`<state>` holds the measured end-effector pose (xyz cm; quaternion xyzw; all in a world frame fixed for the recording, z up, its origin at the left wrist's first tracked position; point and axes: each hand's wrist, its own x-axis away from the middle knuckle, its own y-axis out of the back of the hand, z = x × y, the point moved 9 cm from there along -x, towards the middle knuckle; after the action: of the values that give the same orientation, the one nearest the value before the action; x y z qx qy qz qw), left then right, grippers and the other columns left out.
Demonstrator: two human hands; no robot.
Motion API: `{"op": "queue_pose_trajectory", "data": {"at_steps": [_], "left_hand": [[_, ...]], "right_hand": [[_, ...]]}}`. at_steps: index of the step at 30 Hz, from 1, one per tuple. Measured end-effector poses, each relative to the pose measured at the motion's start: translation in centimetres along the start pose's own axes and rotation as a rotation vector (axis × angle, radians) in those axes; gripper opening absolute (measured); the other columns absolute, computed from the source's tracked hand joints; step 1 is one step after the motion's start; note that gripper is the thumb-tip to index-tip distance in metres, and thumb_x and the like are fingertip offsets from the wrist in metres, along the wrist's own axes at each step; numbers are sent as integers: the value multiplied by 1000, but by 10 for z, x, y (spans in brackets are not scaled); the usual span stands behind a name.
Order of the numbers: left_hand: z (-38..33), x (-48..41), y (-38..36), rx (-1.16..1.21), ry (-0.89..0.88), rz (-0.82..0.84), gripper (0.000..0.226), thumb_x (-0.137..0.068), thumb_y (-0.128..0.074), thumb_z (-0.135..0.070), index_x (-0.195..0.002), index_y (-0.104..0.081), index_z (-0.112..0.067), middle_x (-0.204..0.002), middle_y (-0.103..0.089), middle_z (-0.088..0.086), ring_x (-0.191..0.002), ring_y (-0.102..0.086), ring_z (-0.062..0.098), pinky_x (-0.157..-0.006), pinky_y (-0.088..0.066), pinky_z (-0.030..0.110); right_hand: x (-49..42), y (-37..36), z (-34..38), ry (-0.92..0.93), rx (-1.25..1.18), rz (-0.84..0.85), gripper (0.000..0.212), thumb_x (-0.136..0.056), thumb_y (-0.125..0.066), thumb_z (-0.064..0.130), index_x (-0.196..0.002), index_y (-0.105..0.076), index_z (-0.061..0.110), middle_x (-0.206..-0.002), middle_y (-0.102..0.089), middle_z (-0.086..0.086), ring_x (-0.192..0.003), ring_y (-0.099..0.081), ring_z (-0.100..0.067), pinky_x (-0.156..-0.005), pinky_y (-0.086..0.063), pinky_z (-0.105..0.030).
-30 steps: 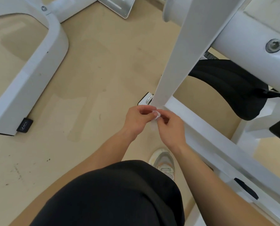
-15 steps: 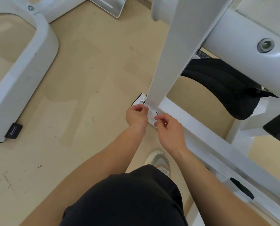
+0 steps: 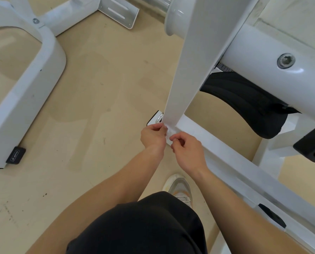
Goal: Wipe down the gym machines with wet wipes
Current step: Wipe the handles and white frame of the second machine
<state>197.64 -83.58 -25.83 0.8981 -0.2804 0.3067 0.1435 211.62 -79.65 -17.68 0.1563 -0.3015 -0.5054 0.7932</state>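
Both hands meet at the foot of a white upright post [image 3: 187,70], where it joins the white base rail [image 3: 219,143] of the gym machine. The left hand [image 3: 154,135] has its fingers curled and pinches one side of a small, crumpled white wet wipe [image 3: 170,132]. The right hand [image 3: 187,149] pinches the other side between thumb and forefinger. The wipe sits between the two hands, just in front of the base of the post; whether it touches the metal cannot be told.

To the right, under a thick white tube with a hex bolt [image 3: 286,60], hangs a black padded cushion [image 3: 244,99]. Far left, a second white machine frame [image 3: 24,88] rests on the beige floor [image 3: 101,88]. Its near end carries a black end cap [image 3: 15,155] with a small pale logo and lettering, too small to read. A slotted metal plate [image 3: 118,11] lies at the far edge. Near the bottom are black shorts [image 3: 143,226] and a pale sneaker [image 3: 179,187].
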Motion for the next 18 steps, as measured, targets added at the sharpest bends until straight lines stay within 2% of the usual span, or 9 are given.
{"op": "queue_pose_trajectory", "data": {"at_steps": [2,6,10,12,16,18], "left_hand": [[0,2,-2,-70,-2,19,9,-83,-70,-5,-86,-72,-14,-75,-72,0,-64,-66,13,-77,-61,37],[-16,15,-4,-160,-59,149,8,-78,-69,-3,-83,-74,-6,-62,-66,0,-52,-57,12,-63,-50,31],[-64,38,-1,-294,-214,276,4,-80,-74,-8,-80,-77,-11,-77,-75,6,-67,-70,17,-72,-60,33],[-89,53,-1,-376,-289,350,4,-80,-77,-7,-82,-78,-10,-83,-76,3,-76,-74,19,-79,-62,32],[-128,85,-2,-544,-387,458,9,-79,-82,-9,-76,-75,-15,-75,-73,-3,-72,-70,13,-75,-59,24],[-138,97,-1,-572,-392,473,11,-79,-82,-9,-76,-74,-14,-78,-74,3,-77,-73,17,-76,-60,25]], "right_hand": [[-2,2,0,7,7,2,25,-97,-50,15,-92,-70,30,-78,-68,14,-78,-65,-6,-71,-53,-24],[-5,11,8,17,-4,-37,23,-97,-51,16,-94,-69,30,-88,-69,14,-81,-64,-7,-71,-53,-27],[6,29,21,68,5,-136,23,-100,-50,19,-118,-64,23,-115,-61,8,-88,-59,-4,-84,-48,-24],[12,34,27,81,-19,-148,25,-99,-53,19,-122,-60,24,-121,-56,7,-86,-60,-4,-81,-49,-24],[25,38,48,131,-205,-93,19,-100,-57,23,-118,-63,25,-108,-64,11,-81,-64,-3,-66,-44,-16],[31,45,55,141,-332,-107,15,-99,-60,20,-113,-65,22,-102,-67,10,-76,-64,2,-60,-45,-11]]}}
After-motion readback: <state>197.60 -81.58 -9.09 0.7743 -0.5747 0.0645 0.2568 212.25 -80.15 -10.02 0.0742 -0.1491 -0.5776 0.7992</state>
